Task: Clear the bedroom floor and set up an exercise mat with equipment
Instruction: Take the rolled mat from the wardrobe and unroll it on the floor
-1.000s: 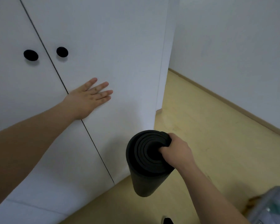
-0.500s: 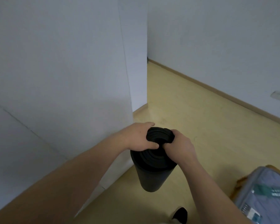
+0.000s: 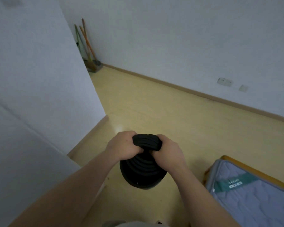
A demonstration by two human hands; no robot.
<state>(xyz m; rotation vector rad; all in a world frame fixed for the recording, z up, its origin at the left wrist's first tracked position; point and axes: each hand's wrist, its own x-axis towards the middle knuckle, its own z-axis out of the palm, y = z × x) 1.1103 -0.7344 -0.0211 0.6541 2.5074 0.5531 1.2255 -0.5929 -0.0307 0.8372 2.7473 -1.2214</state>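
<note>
- While the left hand [image 3: 121,147] and right hand [image 3: 168,151] are clamping, fingers curled, round its raised inner coils, the rolled mat [image 3: 143,175] is hanging upright close in front, beside the mattress [image 3: 252,202].
- Floor [image 3: 154,104] beyond is offering room, so unrolling and fetching equipment are looking like the remaining work.
- Brooms [image 3: 87,46] are leaning in the far corner.

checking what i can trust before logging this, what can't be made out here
Head view only:
- Black rolled foam mat: lower end hidden behind its own top, so floor contact is unclear.
- Left hand and right hand: fingertips curl into the roll, out of sight.
- Blue quilted mattress: cut off by the right and bottom edges; print on its green label is too small.
- Long-handled tools in the corner: too far and dim to identify.
</note>
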